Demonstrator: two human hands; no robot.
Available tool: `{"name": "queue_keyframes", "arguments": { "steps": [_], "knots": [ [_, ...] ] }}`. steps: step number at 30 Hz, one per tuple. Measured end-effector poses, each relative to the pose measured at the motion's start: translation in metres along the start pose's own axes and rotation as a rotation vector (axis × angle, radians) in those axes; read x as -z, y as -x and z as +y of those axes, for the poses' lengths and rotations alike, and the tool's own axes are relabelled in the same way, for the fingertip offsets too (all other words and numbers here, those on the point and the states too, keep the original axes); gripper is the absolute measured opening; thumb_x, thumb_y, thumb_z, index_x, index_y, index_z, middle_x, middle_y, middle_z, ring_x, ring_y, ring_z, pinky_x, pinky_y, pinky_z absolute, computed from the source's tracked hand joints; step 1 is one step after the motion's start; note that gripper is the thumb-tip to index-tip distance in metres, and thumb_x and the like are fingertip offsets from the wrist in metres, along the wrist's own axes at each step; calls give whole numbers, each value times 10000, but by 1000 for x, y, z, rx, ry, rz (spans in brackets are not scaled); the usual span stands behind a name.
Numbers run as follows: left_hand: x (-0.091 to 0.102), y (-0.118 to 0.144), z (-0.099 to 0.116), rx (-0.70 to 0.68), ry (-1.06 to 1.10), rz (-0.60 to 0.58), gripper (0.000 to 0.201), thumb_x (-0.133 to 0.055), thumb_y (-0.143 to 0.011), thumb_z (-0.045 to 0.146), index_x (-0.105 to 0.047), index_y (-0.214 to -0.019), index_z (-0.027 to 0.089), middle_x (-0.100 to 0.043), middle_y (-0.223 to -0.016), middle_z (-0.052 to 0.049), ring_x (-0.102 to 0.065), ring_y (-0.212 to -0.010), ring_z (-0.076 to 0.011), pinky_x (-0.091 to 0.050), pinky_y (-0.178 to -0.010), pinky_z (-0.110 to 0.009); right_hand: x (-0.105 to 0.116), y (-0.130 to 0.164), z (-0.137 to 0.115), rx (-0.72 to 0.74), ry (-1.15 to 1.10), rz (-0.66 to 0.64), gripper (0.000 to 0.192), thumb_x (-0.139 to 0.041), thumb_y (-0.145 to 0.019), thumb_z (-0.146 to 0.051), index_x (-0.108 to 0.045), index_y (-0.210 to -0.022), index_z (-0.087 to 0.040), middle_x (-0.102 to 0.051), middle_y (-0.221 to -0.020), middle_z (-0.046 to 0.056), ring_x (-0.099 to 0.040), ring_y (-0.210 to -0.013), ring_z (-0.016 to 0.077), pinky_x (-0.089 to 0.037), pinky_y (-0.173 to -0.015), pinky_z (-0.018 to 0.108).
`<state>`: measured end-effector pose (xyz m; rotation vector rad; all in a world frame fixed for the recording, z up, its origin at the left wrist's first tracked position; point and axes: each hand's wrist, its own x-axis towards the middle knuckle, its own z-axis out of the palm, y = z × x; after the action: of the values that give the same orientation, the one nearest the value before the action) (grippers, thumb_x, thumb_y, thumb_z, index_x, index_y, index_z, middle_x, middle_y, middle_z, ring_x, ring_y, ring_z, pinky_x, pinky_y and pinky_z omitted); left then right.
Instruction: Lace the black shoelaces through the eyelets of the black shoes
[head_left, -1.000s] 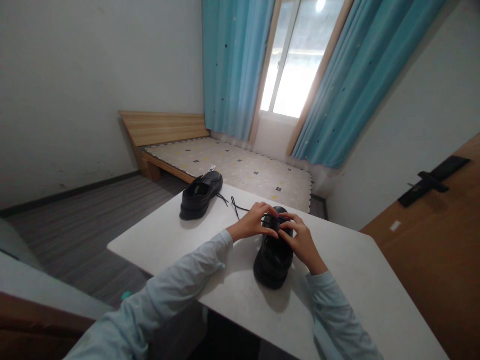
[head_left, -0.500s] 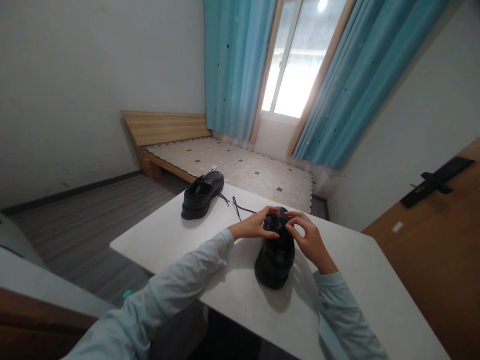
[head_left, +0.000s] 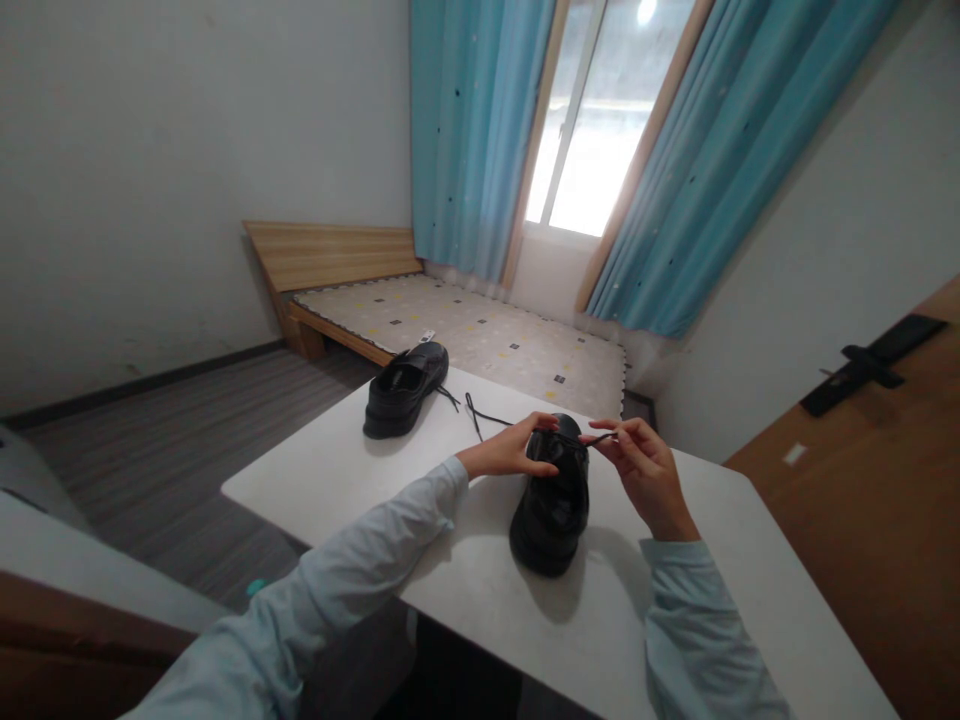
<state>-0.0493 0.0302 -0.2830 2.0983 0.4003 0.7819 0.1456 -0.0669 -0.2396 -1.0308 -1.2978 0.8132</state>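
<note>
A black shoe [head_left: 551, 525] stands on the white table, heel toward me. My left hand [head_left: 511, 451] grips its upper from the left, thumb at the opening and fingers over the lacing area. On the other side, my right hand [head_left: 646, 478] pinches a black shoelace [head_left: 601, 439] and holds it out to the right of the shoe, fairly taut. Another stretch of lace [head_left: 489, 417] trails on the table past my left hand. The eyelets are too small and dark to make out.
A second black shoe [head_left: 405, 392] stands near the far left edge of the white table [head_left: 322, 490], its lace ends hanging loose. Beyond the table is a bed with a patterned mattress [head_left: 480, 325]. A wooden door [head_left: 885, 480] is on the right.
My right hand has moved right, away from the shoe, drawing the lace out between its fingers. My left hand has stayed on the shoe.
</note>
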Motion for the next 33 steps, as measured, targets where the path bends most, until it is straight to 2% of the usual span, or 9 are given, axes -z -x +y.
{"name": "queue_keyframes", "arguments": {
  "steps": [5, 11, 14, 17, 19, 24, 26, 29, 33],
  "knots": [
    [1, 1, 0, 12, -18, -12, 705, -744, -666, 342, -410, -1258, 152, -489, -1285, -158, -463, -1223, -246, -348, -1040, -394, 7, 1, -7, -73, -82, -49, 219, -586, -812, -420, -495, -749, -231, -654, -995, 36, -614, -609, 133, -566, -734, 434],
    [4, 2, 1, 13, -50, -12, 616, -725, -683, 345, -451, -1203, 162, -511, -1238, -129, -475, -1199, -244, -362, -1023, -393, 11, 4, -12, -183, -63, -139, 227, -624, -783, -433, -535, -760, -227, -658, -986, 24, -522, -513, 89, -585, -597, 370],
    [4, 2, 1, 12, -86, -8, 599, -716, -687, 366, -455, -1182, 151, -517, -1221, -128, -484, -1182, -244, -369, -1013, -388, 16, 5, -17, -246, -53, -199, 223, -660, -765, -411, -556, -759, -215, -657, -836, 8, -513, -497, 85, -585, -590, 348],
    [4, 3, 0, 12, -116, -3, 591, -709, -691, 377, -456, -1173, 147, -521, -1215, -130, -490, -1171, -245, -375, -1003, -380, 21, 6, -23, -320, 1, -277, 236, -654, -772, -424, -592, -790, -198, -583, -621, -25, -532, -489, 96, -586, -601, 333],
    [4, 3, 0, 11, -127, -1, 586, -708, -690, 381, -458, -1170, 157, -525, -1209, -125, -496, -1164, -244, -381, -993, -377, 24, 7, -24, -356, 40, -318, 249, -645, -779, -433, -609, -801, -188, -536, -563, -39, -543, -488, 100, -586, -601, 322],
    [5, 3, 0, 20, -139, -8, 574, -709, -689, 385, -465, -1163, 172, -531, -1206, -114, -499, -1157, -244, -384, -984, -378, 34, 9, -20, -426, 75, -412, 247, -633, -794, -422, -583, -764, -182, -621, -765, 5, -543, -489, 72, -587, -590, 300],
    [5, 2, 1, 27, -151, -4, 572, -713, -682, 388, -472, -1155, 174, -542, -1191, -109, -510, -1137, -242, -390, -980, -377, 36, 10, -17, -457, 87, -459, 252, -622, -804, -418, -567, -754, -177, -617, -771, 6, -553, -496, 73, -586, -592, 294],
    [4, 2, 3, 36, -164, 4, 572, -714, -677, 398, -481, -1146, 166, -554, -1171, -109, -524, -1113, -240, -402, -971, -373, 32, 11, -17, -478, 76, -517, 246, -617, -808, -411, -554, -759, -179, -602, -748, -8, -559, -494, 77, -588, -619, 321],
    [2, 1, 4, 19, -164, 20, 579, -718, -675, 387, -484, -1153, 157, -550, -1178, -117, -516, -1125, -244, -399, -981, -382, 23, 12, -19, -458, 50, -569, 233, -609, -815, -405, -584, -806, -173, -614, -824, 10, -594, -533, 89, -580, -646, 337]
  ]
}}
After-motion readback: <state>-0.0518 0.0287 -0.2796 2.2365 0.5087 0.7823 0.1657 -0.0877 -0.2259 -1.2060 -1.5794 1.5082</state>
